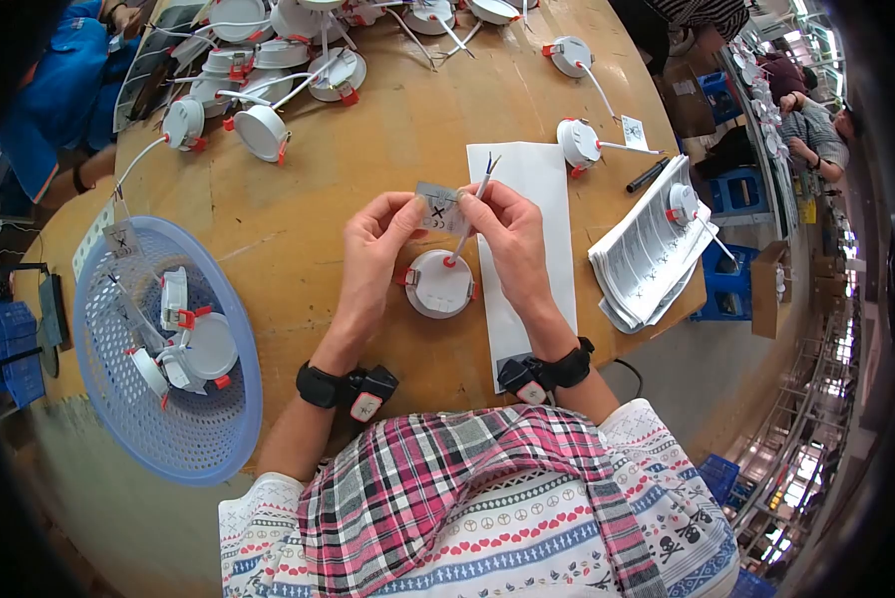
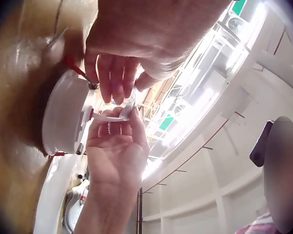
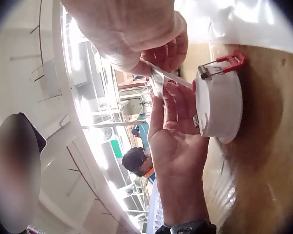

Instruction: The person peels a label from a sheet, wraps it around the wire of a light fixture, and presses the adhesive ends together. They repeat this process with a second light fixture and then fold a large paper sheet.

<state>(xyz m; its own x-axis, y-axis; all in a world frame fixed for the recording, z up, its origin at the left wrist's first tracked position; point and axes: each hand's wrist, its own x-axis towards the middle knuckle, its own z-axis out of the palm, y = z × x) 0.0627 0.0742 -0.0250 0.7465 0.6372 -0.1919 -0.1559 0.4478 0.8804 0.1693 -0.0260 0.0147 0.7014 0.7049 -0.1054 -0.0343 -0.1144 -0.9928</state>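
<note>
In the head view a round white downlight [image 1: 439,284] with red spring clips sits on the table, its white cable [image 1: 459,245] rising toward bare wire ends. My left hand [image 1: 375,237] pinches the left side of a small printed label [image 1: 439,209] between thumb and fingers. At the label's other side my right hand [image 1: 513,235] pinches its edge beside the cable. Both wrist views show the label [image 2: 129,110] between the two hands, close to the cable. The downlight [image 3: 219,105] stands just below the fingers, a red clip on its side.
A blue perforated basket [image 1: 251,399] at left holds several downlights. More downlights [image 1: 336,76] are heaped at the back. White paper [image 1: 532,189] lies under my right forearm; printed sheets [image 1: 627,264], a black marker [image 1: 647,175] and other downlights lie to the right.
</note>
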